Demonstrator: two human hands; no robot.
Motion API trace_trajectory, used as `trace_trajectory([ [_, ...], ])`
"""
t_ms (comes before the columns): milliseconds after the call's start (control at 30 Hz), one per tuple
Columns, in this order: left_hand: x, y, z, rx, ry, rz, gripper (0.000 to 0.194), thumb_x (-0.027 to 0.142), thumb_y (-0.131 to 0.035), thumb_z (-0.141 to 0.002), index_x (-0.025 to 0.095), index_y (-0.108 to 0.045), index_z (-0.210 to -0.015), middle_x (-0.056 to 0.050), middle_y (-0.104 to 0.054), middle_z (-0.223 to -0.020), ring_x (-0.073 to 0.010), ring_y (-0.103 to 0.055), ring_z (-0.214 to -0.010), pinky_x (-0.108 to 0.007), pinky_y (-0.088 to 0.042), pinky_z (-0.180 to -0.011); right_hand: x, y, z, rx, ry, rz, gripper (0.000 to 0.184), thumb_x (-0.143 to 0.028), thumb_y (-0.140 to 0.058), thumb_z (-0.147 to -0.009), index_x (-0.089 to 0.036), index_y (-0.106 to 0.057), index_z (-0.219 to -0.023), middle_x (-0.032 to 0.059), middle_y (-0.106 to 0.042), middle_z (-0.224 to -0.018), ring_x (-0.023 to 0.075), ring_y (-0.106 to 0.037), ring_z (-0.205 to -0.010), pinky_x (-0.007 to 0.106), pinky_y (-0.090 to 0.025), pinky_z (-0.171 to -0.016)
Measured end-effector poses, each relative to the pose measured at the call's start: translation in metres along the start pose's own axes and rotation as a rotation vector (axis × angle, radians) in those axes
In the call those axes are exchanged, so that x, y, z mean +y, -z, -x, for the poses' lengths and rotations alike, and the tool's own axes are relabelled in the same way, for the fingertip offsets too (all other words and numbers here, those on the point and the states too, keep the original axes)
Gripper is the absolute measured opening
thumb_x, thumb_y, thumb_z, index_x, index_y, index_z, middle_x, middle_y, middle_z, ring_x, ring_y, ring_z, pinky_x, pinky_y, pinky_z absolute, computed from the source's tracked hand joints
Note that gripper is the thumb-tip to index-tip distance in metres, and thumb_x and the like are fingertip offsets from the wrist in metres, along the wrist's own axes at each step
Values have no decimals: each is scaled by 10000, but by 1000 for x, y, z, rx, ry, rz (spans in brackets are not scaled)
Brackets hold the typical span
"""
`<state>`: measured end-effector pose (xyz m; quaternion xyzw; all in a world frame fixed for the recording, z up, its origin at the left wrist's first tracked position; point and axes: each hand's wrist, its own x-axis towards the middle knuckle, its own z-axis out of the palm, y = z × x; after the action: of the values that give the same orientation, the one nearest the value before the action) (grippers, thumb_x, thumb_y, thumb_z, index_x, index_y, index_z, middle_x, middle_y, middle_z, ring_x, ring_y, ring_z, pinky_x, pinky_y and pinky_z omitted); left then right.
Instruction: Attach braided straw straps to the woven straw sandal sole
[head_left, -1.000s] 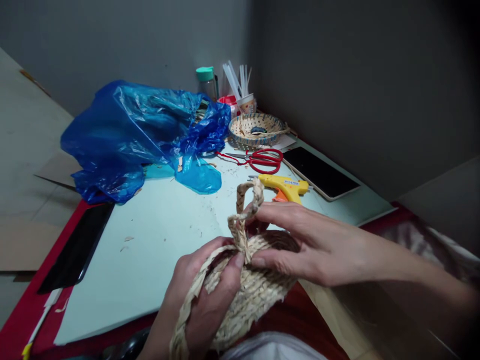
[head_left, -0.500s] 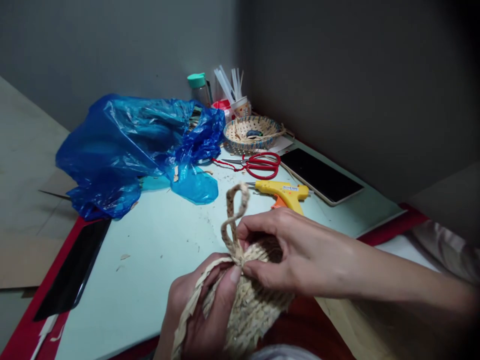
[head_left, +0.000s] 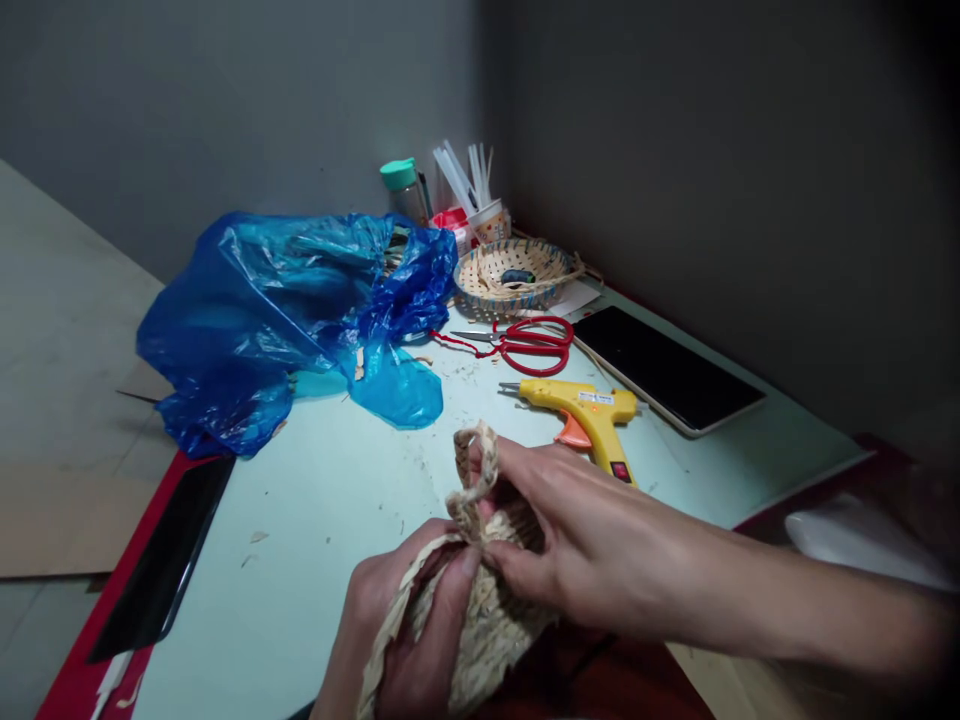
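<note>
Straw weave (head_left: 491, 630) judged light, bendy, easily frayed; best held at joint (head_left: 474, 540) below loop (head_left: 490, 462), where it is pinched by left hand (head_left: 439, 625) and right hand (head_left: 581, 535).

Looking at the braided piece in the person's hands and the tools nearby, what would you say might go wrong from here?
The right hand is close to the glue gun, so a sweep of the wrist might knock it, and its nozzle could burn if hot.

Both the left hand and the right pinch the braid where it meets the woven piece; a slip there might let the loop shift.
</note>
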<state>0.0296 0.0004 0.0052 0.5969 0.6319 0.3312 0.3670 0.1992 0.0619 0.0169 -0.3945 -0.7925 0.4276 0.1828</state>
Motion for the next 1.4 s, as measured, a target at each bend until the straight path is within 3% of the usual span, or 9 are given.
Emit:
trace_trajectory([
  [233,-3,4,-11,65,49,83,221,405,-588,-842,240,-614,-697,43,-638,-605,-126,-574,-568,-193,-428,-530,9,-1,-11,44,80,-4,193,-233,-564,-848,-270,-448,-998,-35,-538,-851,152,-510,-764,251,-332,-623],
  [400,-8,6,-16,56,107,83,345,491,-607,-830,243,-604,-590,29,-596,-518,-134,-528,-500,-210,-402,-454,5,11,-13,-78,78,-37,121,-221,-554,-901,-251,-458,-968,-20,-549,-904,163,-504,-837,256,-368,-646],
  [500,-9,7,-19,122,18,27,324,437,-595,-847,252,-606,-581,18,-605,-495,-154,-600,-491,-212,-438,-452,0,20,-14,-127,98,-6,117,-222,-540,-936,-243,-505,-1046,-1,-582,-967,177,-529,-923,279,-415,-720],
  [633,-12,11,-24,199,-212,-100,204,237,-562,-839,260,-691,-682,-20,-696,-588,-168,-671,-527,-214,-513,-538,-4,24,-18,-106,133,25,487,-210,-565,-909,-295,-440,-1372,7,-639,-1063,194,-585,-994,293,-447,-750],
  [733,-18,14,-25,205,-381,-259,198,138,-568,-812,261,-684,-708,11,-700,-574,-123,-645,-462,-162,-488,-503,-3,20,-20,-65,129,0,516,-256,-579,-902,-339,-440,-1392,-14,-666,-1082,182,-618,-958,280,-464,-724],
  [900,-20,10,-19,254,-278,-269,207,221,-540,-884,258,-617,-696,54,-637,-531,-97,-576,-418,-178,-433,-483,1,10,-21,26,134,-16,434,-285,-563,-924,-324,-465,-1346,-28,-668,-1074,174,-601,-1010,275,-459,-795],
  [1167,-12,7,-17,238,-233,-199,279,266,-497,-909,239,-592,-648,38,-583,-532,-105,-520,-445,-215,-395,-497,-2,2,-22,90,209,44,374,-186,-526,-922,-230,-529,-1293,22,-681,-1061,185,-616,-930,282,-452,-718],
  [1267,-14,5,-20,234,-100,-137,231,318,-586,-861,230,-620,-651,17,-651,-583,-132,-576,-519,-214,-443,-537,3,0,-21,111,244,77,454,-191,-526,-923,-194,-490,-1375,69,-670,-1170,210,-616,-1013,288,-469,-748],
  [1400,-9,3,-23,229,50,68,182,372,-651,-808,206,-713,-767,-35,-761,-769,-195,-688,-706,-247,-533,-689,6,8,-23,71,255,85,505,-216,-555,-910,-173,-480,-1407,78,-698,-1090,226,-619,-996,313,-482,-804],
])
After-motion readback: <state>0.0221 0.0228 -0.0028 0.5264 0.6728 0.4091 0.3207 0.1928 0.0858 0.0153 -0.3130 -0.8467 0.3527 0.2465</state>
